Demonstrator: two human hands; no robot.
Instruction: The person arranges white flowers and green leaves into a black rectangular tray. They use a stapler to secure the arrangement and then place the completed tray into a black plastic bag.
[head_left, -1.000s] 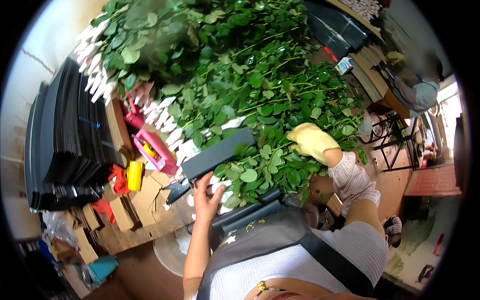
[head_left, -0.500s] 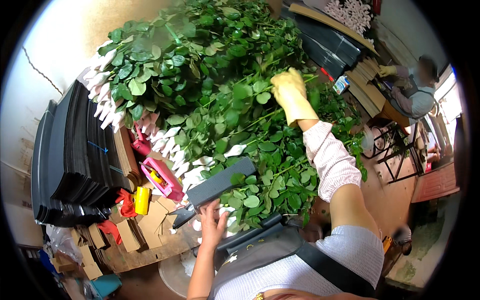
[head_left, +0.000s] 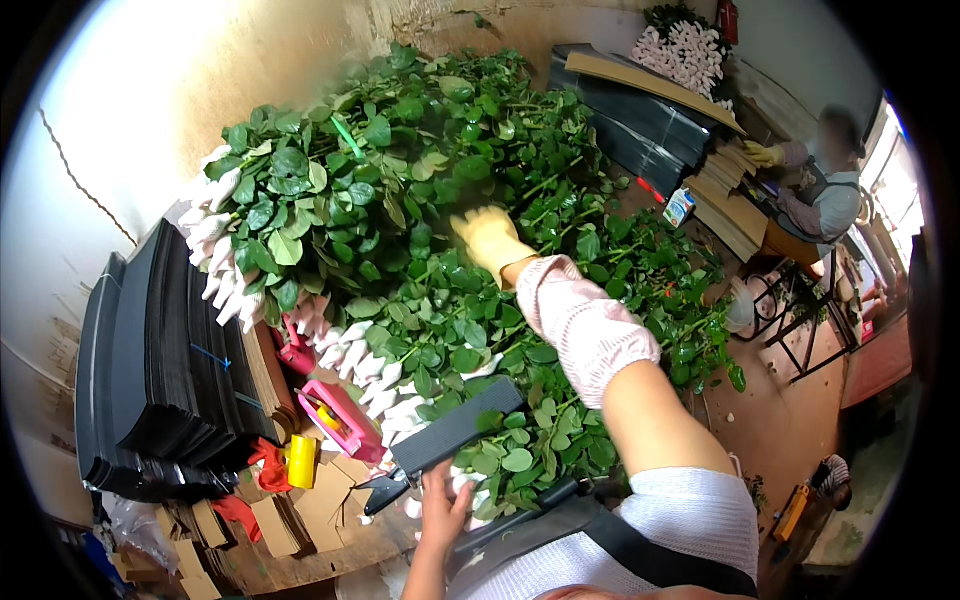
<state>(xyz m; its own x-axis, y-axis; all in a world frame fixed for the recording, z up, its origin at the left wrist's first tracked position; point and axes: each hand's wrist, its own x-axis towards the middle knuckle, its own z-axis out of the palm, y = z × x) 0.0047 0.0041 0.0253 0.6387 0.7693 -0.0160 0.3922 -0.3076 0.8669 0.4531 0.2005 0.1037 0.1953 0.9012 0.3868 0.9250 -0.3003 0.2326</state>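
Observation:
My right hand (head_left: 487, 240), in a yellow glove and striped oversleeve, reaches into a large pile of leafy stems (head_left: 390, 150), its slightly bent fingertips apart among leaves. Pale flower heads in netting (head_left: 225, 250) line the pile's left side. My left hand (head_left: 445, 505), bare, has its fingers apart at the lower end of a dark grey ribbed strip (head_left: 455, 430), beside white netted heads. Black scissors (head_left: 385, 490) lie just left of it. Further left are a pink tape dispenser (head_left: 355, 430) and a yellow roll (head_left: 302, 462).
Stacks of black sheets (head_left: 150, 350) stand left, above cardboard pieces (head_left: 280, 525) and a red cloth (head_left: 268, 465). At back right, a co-worker (head_left: 830, 200) reaches to cardboard (head_left: 730, 200) near wrapped black sheets (head_left: 630, 120). A black metal frame (head_left: 800, 320) stands right.
My right hand has risen from the lower right into the pile, then moved left and deeper. My left hand remains by the grey strip. The view has tilted, showing more wall.

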